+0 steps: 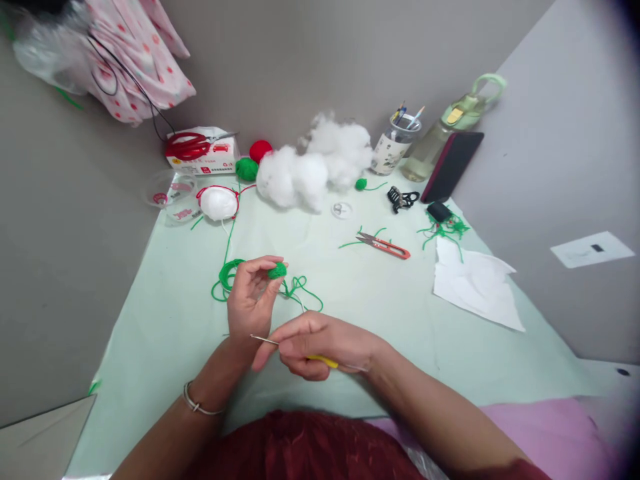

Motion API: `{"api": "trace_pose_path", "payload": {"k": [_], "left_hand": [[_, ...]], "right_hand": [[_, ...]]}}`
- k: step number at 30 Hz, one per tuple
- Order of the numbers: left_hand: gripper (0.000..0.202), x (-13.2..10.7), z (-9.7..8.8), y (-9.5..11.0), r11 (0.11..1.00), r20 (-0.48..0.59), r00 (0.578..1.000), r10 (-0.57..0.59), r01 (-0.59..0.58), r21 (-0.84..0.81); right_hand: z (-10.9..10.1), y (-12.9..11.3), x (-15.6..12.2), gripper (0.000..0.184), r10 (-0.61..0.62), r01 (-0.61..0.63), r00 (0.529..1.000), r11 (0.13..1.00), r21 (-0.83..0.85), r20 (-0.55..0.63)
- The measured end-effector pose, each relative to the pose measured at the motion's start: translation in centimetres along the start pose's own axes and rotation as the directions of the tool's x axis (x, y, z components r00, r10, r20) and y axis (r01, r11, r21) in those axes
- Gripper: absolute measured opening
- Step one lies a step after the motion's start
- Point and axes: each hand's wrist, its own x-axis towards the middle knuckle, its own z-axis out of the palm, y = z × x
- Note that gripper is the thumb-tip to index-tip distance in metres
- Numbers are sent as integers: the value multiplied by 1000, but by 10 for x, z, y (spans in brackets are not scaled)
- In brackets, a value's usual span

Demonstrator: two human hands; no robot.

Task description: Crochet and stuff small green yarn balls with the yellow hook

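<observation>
Between thumb and fingers, my left hand [251, 300] pinches a small green crocheted piece [277, 270]. Loops of green yarn [300, 285] lie on the table just right of it, and more coil behind the hand. My right hand [320, 343] is closed around a crochet hook [323, 361] with a yellow grip. The hook's metal tip points left, close to my left wrist and apart from the green piece. A strand of green yarn runs from the loops back toward a green yarn ball [246, 169].
White stuffing [310, 170] lies at the back, with a white yarn ball [219, 203] to its left. Orange thread snips [384, 247] lie right of centre. A phone [453, 167], bottle [440, 137], pen cup [395, 147], hair claw [401, 199] and paper [475, 283] occupy the right side.
</observation>
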Motion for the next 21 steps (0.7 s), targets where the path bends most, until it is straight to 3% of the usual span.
{"api": "trace_pose_path", "payload": {"k": [1, 2, 4, 5, 7, 9, 11, 13, 21], "left_hand": [[22, 2, -1, 0, 999, -13, 1000, -20, 20, -33], [24, 5, -2, 0, 996, -25, 998, -51, 49, -73], [28, 9, -4, 3, 978, -37, 990, -133, 125, -164], [29, 10, -5, 4, 965, -32, 984, -177, 166, -204], [31, 12, -5, 9, 933, -11, 966, -257, 245, -263], [32, 12, -5, 14, 901, 22, 948, -318, 310, -305], [33, 12, -5, 19, 873, 47, 933, -356, 350, -339], [33, 12, -5, 21, 851, 66, 922, -382, 378, -364], [35, 9, -5, 23, 835, 135, 894, -428, 448, -319]], "right_hand": [[3, -3, -1, 44, -33, 7, 992, 978, -206, -125], [4, -7, -2, 43, -110, -34, 949, 895, -445, -294], [-1, -15, -7, 39, -336, -318, 762, 551, -772, -554], [-6, -19, -10, 39, -416, -489, 678, 360, -795, -606], [-23, -27, -17, 41, -465, -707, 602, 68, -704, -650], [-43, -32, -27, 38, -468, -808, 546, -76, -584, -694], [-62, -34, -37, 33, -487, -880, 458, -129, -457, -744], [-75, -33, -44, 33, -482, -913, 402, -150, -379, -779], [-90, -26, -48, 31, -490, -926, 366, -106, -362, -792]]}}
